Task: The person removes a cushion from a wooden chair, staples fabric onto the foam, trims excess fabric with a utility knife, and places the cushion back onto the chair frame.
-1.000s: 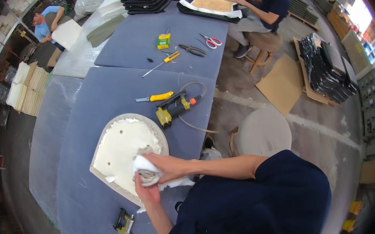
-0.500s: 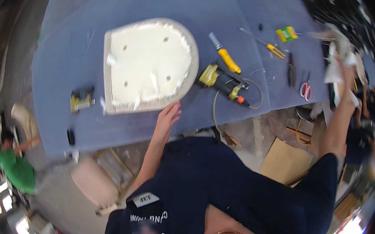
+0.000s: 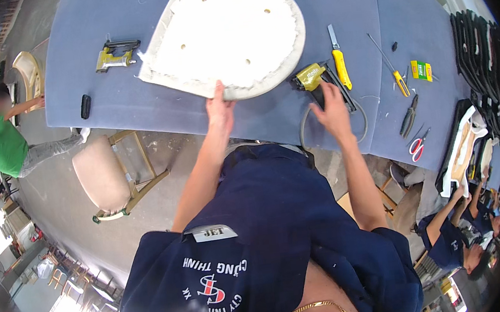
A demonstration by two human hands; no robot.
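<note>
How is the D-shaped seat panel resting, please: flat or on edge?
The panel lies flat on the table: its white, four-holed face points up.

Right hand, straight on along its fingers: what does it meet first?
The yellow-and-black staple gun on the table. The right hand's fingers overlap it in this view; whether they touch it or hover just above is unclear from one angle.

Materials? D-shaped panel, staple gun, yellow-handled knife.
D-shaped panel: rim looks like matte fabric, going by its ragged inner edge; white centre too overexposed to tell.
Staple gun: glossy gold body, probably metal by its sheen.
Yellow-handled knife: handle likely plastic, smooth and evenly coloured; blade silvery, probably metal.
</note>
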